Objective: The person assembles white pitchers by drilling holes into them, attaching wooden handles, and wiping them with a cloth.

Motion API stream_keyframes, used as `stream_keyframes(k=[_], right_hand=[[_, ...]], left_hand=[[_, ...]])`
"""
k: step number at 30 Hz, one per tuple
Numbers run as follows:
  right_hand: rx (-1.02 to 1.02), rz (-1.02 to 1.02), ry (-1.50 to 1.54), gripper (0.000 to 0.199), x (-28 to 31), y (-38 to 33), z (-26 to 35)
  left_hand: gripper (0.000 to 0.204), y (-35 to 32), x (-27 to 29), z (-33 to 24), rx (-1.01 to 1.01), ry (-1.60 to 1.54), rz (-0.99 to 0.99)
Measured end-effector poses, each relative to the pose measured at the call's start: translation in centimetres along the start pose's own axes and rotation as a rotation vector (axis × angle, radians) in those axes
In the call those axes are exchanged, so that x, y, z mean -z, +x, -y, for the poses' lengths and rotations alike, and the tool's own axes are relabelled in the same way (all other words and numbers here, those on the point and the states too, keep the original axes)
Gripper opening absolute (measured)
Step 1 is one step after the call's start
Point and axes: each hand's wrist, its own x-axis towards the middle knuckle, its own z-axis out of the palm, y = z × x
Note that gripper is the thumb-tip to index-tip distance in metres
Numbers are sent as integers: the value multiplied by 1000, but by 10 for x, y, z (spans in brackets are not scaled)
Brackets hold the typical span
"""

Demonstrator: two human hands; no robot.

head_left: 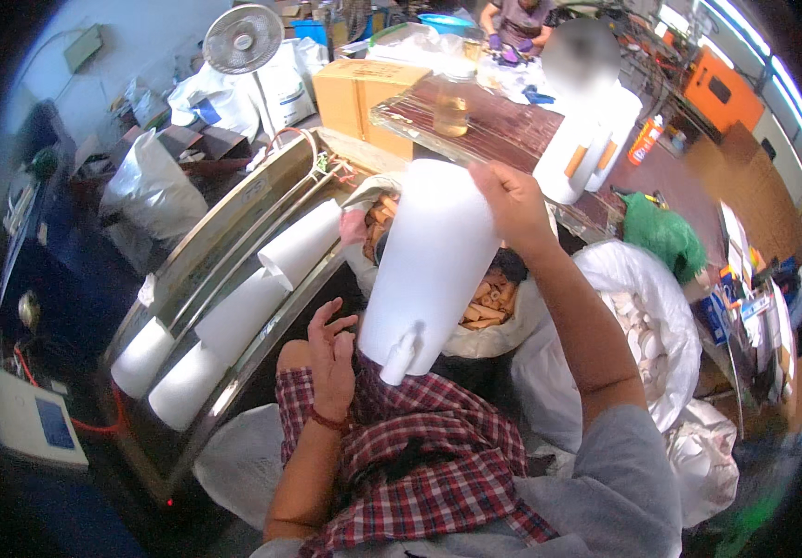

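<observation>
My right hand (515, 209) is closed on the upper right rim of a large white tapered cylinder (434, 251), tilted above my lap. A small white spout-like piece (401, 357) sticks out at its lower end. Beside that lower end, my left hand (331, 358) is open with its fingers apart, close to the cylinder; nothing shows in it. Similar white cylinders (243, 316) lie in a long wooden trough (215, 228) to my left. Behind the held cylinder stands a sack of small orange-brown tubes (491, 302), partly hidden.
A white sack (596, 270) of pale rounded pieces (638, 330) stands to the right. Ahead is a dark red table (513, 130) with a jar of yellowish liquid (451, 112), more white cylinders (573, 153) and an orange tube (646, 139). A co-worker (517, 23) and a fan (243, 39) are farther back.
</observation>
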Motion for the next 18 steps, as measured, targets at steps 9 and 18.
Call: stream_keyframes(k=[9, 18], right_hand=[[-567, -138, 959, 44, -58, -23, -68], [-491, 192, 1302, 41, -170, -87, -131]], left_hand=[[40, -21, 39, 13, 74, -200, -65], [58, -9, 54, 16, 305, -217, 28]])
